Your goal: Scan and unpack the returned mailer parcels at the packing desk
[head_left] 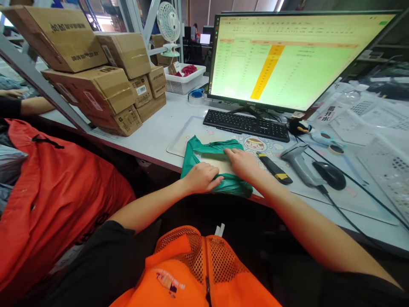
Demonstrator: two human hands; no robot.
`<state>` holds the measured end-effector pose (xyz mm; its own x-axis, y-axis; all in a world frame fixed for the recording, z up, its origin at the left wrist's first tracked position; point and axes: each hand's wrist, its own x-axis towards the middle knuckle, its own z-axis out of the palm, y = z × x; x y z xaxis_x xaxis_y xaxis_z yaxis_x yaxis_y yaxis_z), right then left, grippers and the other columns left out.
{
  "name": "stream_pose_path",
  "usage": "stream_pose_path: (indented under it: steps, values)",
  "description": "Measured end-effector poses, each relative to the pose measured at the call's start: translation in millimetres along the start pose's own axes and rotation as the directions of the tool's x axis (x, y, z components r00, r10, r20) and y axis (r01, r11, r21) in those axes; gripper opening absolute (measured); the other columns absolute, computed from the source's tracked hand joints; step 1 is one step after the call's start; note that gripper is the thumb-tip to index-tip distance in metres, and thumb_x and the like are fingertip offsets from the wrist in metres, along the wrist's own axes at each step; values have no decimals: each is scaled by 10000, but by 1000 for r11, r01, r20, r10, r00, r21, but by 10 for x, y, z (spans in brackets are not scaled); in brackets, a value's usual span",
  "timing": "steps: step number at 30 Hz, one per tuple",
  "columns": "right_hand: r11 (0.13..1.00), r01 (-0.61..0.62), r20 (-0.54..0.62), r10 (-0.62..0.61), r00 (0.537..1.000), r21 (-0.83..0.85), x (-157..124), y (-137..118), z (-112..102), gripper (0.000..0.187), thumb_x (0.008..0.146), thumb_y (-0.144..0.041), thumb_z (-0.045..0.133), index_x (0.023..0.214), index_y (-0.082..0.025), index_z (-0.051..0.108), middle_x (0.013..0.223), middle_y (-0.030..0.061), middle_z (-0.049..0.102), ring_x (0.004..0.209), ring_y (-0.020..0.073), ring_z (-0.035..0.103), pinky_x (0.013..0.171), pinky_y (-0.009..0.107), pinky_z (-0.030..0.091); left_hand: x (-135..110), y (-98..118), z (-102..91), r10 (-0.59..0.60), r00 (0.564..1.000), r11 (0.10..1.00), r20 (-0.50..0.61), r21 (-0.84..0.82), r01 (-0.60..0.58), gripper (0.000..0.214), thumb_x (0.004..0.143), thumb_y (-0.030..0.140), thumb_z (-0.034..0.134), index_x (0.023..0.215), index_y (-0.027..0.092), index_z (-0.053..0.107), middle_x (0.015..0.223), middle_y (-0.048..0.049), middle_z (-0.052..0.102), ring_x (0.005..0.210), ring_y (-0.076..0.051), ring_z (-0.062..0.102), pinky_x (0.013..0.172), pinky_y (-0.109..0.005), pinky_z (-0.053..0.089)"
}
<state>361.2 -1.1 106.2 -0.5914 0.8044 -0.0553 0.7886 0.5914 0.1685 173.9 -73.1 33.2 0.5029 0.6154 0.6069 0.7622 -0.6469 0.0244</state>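
A green plastic mailing bag (pixel 236 187) lies at the front edge of the desk with a long opening in its top. Through that opening a flat, pale beige item (pixel 217 161) shows; its kind I cannot make out. My left hand (pixel 203 177) is at the near left side of the opening, fingers curled together on the plastic. On the right, my right hand (pixel 241 163) has its fingers bent over the opening's far edge, gripping the plastic. A black and yellow box cutter (pixel 274 168) rests to the right of my right hand.
A grey barcode scanner (pixel 297 160), mouse (pixel 329 175) and cable lie at the right. Behind stand a keyboard (pixel 246 124) and monitor (pixel 297 64). Cardboard boxes (pixel 96 89) are stacked at the left, above a red sack (pixel 64 170). A co-worker's arm (pixel 36 105) shows far left.
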Motion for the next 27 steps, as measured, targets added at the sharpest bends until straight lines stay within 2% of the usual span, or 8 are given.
stream_pose_path:
  steps: [3, 8, 11, 14, 17, 22, 25, 27]
  values:
    - [999, -49, -37, 50, 998, 16, 85, -109, -14, 448, 981, -79, 398, 1378, -144, 598, 1239, 185, 678, 1125, 307, 653, 808, 348, 480, 62, 52, 13, -50, 995, 999, 81, 19, 49, 365, 1074, 423, 474, 856, 179, 635, 716, -79, 669, 701, -238, 660, 663, -349, 434]
    - [995, -36, -45, 41, 998, 93, 242, -176, 40, 390, 989, -190, 483, 1343, -176, 645, 1271, 175, 687, 1131, 304, 655, 801, 344, 486, 87, 121, 9, -85, 989, 996, 124, 26, 82, 365, 1068, 443, 492, 872, 178, 648, 728, -83, 679, 713, -242, 675, 664, -345, 445]
    - [988, -125, -89, 133, 987, 92, 294, 45, 81, 417, 966, -126, 431, 1291, -188, 684, 1182, 164, 732, 1058, 304, 677, 791, 351, 468, 11, 138, -23, -66, 989, 998, 135, 34, 62, 326, 1062, 410, 515, 883, 172, 646, 735, -83, 686, 713, -237, 676, 671, -343, 446]
    - [961, -259, -161, 271, 949, 93, 294, 332, 129, 433, 959, -145, 433, 1314, -180, 679, 1130, 175, 744, 1032, 339, 675, 794, 373, 454, -68, 147, -47, -16, 987, 1000, 161, 28, 12, 313, 1050, 421, 546, 883, 175, 639, 730, -76, 688, 704, -232, 677, 669, -341, 440]
    - [952, -295, -152, 305, 940, 86, 261, 458, 156, 427, 962, -153, 433, 1306, -168, 685, 1117, 185, 740, 1036, 358, 669, 812, 391, 454, -81, 144, -47, -13, 983, 999, 181, 36, 7, 339, 1047, 457, 548, 873, 180, 636, 716, -68, 684, 691, -226, 674, 655, -337, 428]
    - [973, -206, -132, 220, 967, 107, 240, 248, 48, 424, 960, -163, 488, 1350, -160, 655, 1254, 185, 681, 1120, 355, 649, 838, 389, 475, 28, 115, -66, -7, 987, 999, 163, 50, -1, 333, 1070, 421, 506, 891, 175, 640, 737, -70, 681, 729, -232, 679, 674, -343, 441]
    - [989, -69, -115, 84, 990, 131, 255, 89, -25, 436, 972, -282, 589, 1381, -141, 640, 1286, 196, 641, 1152, 352, 626, 909, 397, 488, 75, 102, -116, -32, 983, 999, 182, 35, 26, 304, 1063, 410, 527, 918, 169, 644, 790, -79, 686, 794, -245, 680, 730, -355, 476]
    - [989, 34, -124, -16, 992, 147, 264, 31, -17, 494, 973, -353, 629, 1416, -136, 618, 1320, 194, 620, 1171, 347, 610, 970, 411, 485, 82, 93, -139, -87, 977, 996, 194, 45, 80, 292, 1038, 431, 576, 975, 156, 651, 917, -109, 710, 904, -269, 678, 792, -373, 503]
